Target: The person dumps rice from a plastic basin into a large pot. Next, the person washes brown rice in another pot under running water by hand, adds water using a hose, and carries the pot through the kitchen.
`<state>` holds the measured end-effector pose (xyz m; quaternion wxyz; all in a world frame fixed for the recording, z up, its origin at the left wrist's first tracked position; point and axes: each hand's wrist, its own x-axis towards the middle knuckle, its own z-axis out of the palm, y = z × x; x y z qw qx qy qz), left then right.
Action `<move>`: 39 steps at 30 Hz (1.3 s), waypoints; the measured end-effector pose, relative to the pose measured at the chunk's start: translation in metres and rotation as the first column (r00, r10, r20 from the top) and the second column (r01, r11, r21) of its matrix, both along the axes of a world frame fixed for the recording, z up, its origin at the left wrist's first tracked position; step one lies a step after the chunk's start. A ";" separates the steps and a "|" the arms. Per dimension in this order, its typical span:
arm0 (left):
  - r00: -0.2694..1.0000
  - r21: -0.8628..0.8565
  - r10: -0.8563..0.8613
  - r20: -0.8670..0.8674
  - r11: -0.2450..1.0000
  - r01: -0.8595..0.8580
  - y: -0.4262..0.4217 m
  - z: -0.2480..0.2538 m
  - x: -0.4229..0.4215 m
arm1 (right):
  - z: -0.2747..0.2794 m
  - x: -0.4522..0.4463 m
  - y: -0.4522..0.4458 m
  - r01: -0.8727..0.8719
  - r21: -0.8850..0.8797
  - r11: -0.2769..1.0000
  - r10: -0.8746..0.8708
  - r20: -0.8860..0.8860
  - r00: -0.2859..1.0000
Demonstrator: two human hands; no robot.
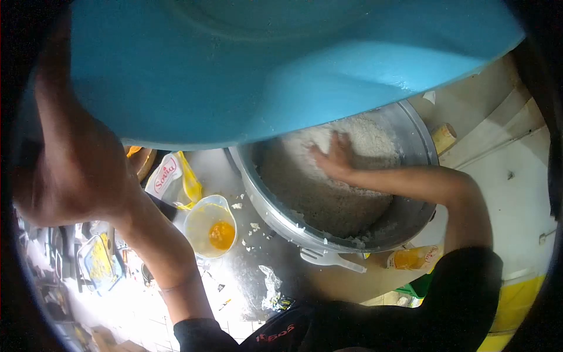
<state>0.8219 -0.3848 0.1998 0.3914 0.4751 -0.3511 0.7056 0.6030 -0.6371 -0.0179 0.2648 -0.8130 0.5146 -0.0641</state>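
Note:
A large blue basin (pixel 281 76) is tilted across the top of the view, its lower rim over a wide metal pot (pixel 275 220). At the basin's left edge, my left hand (pixel 76 170) is closed on it; the fingertips are hidden. White crumbly, flour-like mass (pixel 372 141) fills part of the pot, with the near side in shadow. My right hand (pixel 335 158) reaches in from the right and rests on this mass, fingers apart and holding nothing. The basin hides the pot's far side.
Left of the pot are a white jug (pixel 196 229) with orange-yellow contents and a "Sovia" packet (pixel 167 176). Near the front rim lie a white plastic utensil (pixel 331 259) and a bottle of yellow liquid (pixel 413 258). Crumpled foil (pixel 271 287) and white crumbs lie on the metal table.

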 end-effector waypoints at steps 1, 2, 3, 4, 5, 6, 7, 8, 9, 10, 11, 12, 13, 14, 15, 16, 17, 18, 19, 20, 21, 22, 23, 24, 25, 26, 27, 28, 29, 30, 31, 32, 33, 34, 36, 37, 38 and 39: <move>0.992 0.015 0.090 -0.085 0.996 -0.089 0.001 -0.005 -0.005 | -0.033 0.014 -0.014 -0.157 -0.111 0.981 0.167 0.087 0.982; 0.970 0.029 0.180 -0.162 0.984 -0.177 0.000 -0.006 -0.008 | -0.067 0.029 -0.032 -0.296 -0.243 0.924 0.339 0.158 0.928; 0.933 0.050 0.269 -0.239 0.963 -0.264 -0.003 -0.005 -0.010 | -0.067 0.036 -0.025 -0.499 -0.275 0.822 0.556 0.198 0.807; 0.970 -0.005 0.125 -0.211 0.992 -0.128 -0.005 -0.004 -0.005 | -0.070 0.033 -0.015 -0.645 -0.344 0.683 0.705 0.078 0.705; 0.985 -0.055 -0.024 -0.173 0.998 0.014 -0.006 -0.003 0.006 | -0.066 0.031 -0.001 -0.760 -0.397 0.514 0.820 -0.032 0.571; 0.976 -0.097 -0.172 -0.136 0.982 0.160 -0.008 -0.002 0.012 | -0.038 0.022 0.021 -0.843 -0.425 0.329 0.827 -0.301 0.474; 0.936 -0.102 -0.332 -0.118 0.942 0.321 -0.012 -0.001 0.010 | -0.024 0.015 0.035 -0.912 -0.386 0.142 0.759 -0.549 0.350; 0.872 -0.114 -0.481 -0.094 0.875 0.470 -0.015 0.005 0.004 | -0.029 0.016 0.028 -0.924 -0.283 0.255 0.814 -0.453 0.363; 0.852 -0.138 -0.517 -0.082 0.853 0.504 -0.018 0.007 0.001 | -0.038 0.023 0.005 -0.923 -0.172 0.344 0.851 -0.360 0.384; 0.854 -0.149 -0.513 -0.083 0.854 0.498 -0.020 0.006 0.001 | -0.051 0.029 -0.020 -0.906 -0.044 0.420 0.873 -0.254 0.417; 0.860 -0.164 -0.503 -0.088 0.859 0.485 -0.022 0.005 0.001 | -0.061 0.033 -0.043 -0.874 0.095 0.477 0.875 -0.149 0.461; 0.864 -0.177 -0.495 -0.090 0.862 0.475 -0.024 0.003 0.002 | -0.052 0.033 -0.065 -0.869 0.140 0.475 0.878 -0.141 0.458; 0.866 -0.188 -0.492 -0.092 0.862 0.470 -0.024 0.003 0.002 | -0.042 0.033 -0.086 -0.861 0.185 0.473 0.880 -0.133 0.455; 0.865 -0.195 -0.493 -0.095 0.861 0.469 -0.026 0.002 0.003 | -0.024 0.029 -0.098 -0.893 0.138 0.429 0.893 -0.214 0.396; 0.864 -0.201 -0.493 -0.098 0.860 0.468 -0.025 0.002 0.004 | -0.022 0.012 -0.107 -0.818 0.120 0.562 0.802 -0.320 0.504; 0.865 -0.210 -0.491 -0.101 0.860 0.464 -0.023 0.002 0.006 | -0.016 -0.012 -0.117 -0.732 0.084 0.676 0.690 -0.422 0.588; 0.864 -0.218 -0.493 -0.102 0.858 0.464 -0.020 0.002 0.007 | -0.007 -0.032 -0.123 -0.637 0.034 0.770 0.560 -0.515 0.650; 0.862 -0.228 -0.497 -0.102 0.855 0.466 -0.018 0.003 0.009 | -0.003 -0.041 -0.124 -0.531 -0.029 0.847 0.412 -0.594 0.691; 0.857 -0.240 -0.505 -0.103 0.849 0.471 -0.016 0.004 0.010 | 0.019 -0.051 -0.093 -0.418 0.106 0.902 0.393 -0.602 0.695; 0.852 -0.254 -0.514 -0.098 0.841 0.478 -0.013 0.004 0.011 | 0.039 -0.057 -0.067 -0.403 0.279 0.872 0.481 -0.645 0.594; 0.845 -0.266 -0.527 -0.092 0.830 0.489 -0.011 0.004 0.011 | 0.060 -0.062 -0.041 -0.365 0.445 0.818 0.575 -0.656 0.489; 0.836 -0.275 -0.541 -0.092 0.821 0.501 -0.011 0.003 0.011 | 0.078 -0.056 -0.021 -0.329 0.581 0.745 0.666 -0.610 0.431; 0.827 -0.283 -0.554 -0.093 0.812 0.511 -0.010 0.003 0.012 | 0.096 -0.051 -0.002 -0.276 0.703 0.655 0.746 -0.546 0.381; 0.816 -0.286 -0.572 -0.087 0.799 0.530 -0.010 0.003 0.012 | 0.090 -0.055 0.010 -0.514 0.566 0.644 0.764 -0.447 0.466; 0.803 -0.296 -0.591 -0.079 0.783 0.547 -0.010 0.004 0.012 | 0.085 -0.060 0.023 -0.712 0.349 0.609 0.789 -0.363 0.496; 0.779 -0.310 -0.624 -0.065 0.754 0.579 -0.010 0.006 0.012 | 0.046 -0.075 0.021 -0.908 -0.224 0.354 0.864 -0.294 0.409; 0.737 -0.324 -0.675 -0.046 0.708 0.628 -0.011 0.007 0.012 | 0.034 -0.066 0.019 -0.926 -0.141 0.351 0.906 -0.201 0.374; 0.699 -0.333 -0.715 -0.023 0.664 0.669 -0.011 0.009 0.012 | 0.023 -0.049 0.020 -0.939 -0.058 0.338 0.934 -0.102 0.343; 0.654 -0.351 -0.757 0.005 0.611 0.710 -0.011 0.008 0.013 | -0.006 -0.023 0.013 -0.975 -0.179 0.135 0.953 -0.246 0.177; 0.915 -0.182 -0.370 -0.157 0.922 0.342 -0.003 0.005 0.006 | -0.043 0.010 0.004 -0.961 -0.263 -0.088 0.914 -0.404 0.027; 0.986 -0.029 0.102 -0.132 0.994 -0.106 0.005 0.001 -0.001 | -0.045 0.034 0.001 -0.957 -0.270 -0.110 0.923 -0.386 0.003; 0.828 0.133 0.555 -0.074 0.829 -0.544 0.010 0.000 -0.005 | -0.046 0.058 -0.002 -0.952 -0.277 -0.132 0.929 -0.368 -0.022; 0.930 0.045 0.335 -0.153 0.942 -0.332 0.005 0.002 -0.003 | -0.017 0.079 -0.006 -0.977 -0.211 0.042 0.983 -0.166 0.079; 0.973 -0.058 0.091 -0.211 0.993 -0.105 -0.002 0.003 0.001 | -0.003 0.089 -0.020 -0.972 -0.107 0.211 0.959 -0.168 0.227; 0.952 -0.176 -0.154 -0.263 0.978 0.110 0.002 -0.005 0.020 | -0.003 0.098 -0.067 -0.864 -0.008 0.504 0.839 -0.234 0.491; 0.948 -0.177 -0.152 -0.281 0.979 0.104 0.017 -0.015 0.047 | -0.015 0.096 -0.099 -0.785 -0.006 0.620 0.753 -0.277 0.597; 0.938 -0.187 -0.205 -0.280 0.970 0.156 0.020 -0.019 0.052 | -0.018 0.077 -0.124 -0.692 0.006 0.722 0.668 -0.267 0.694; 0.926 -0.198 -0.257 -0.278 0.958 0.207 0.023 -0.022 0.057 | -0.018 0.059 -0.148 -0.586 0.015 0.810 0.570 -0.253 0.782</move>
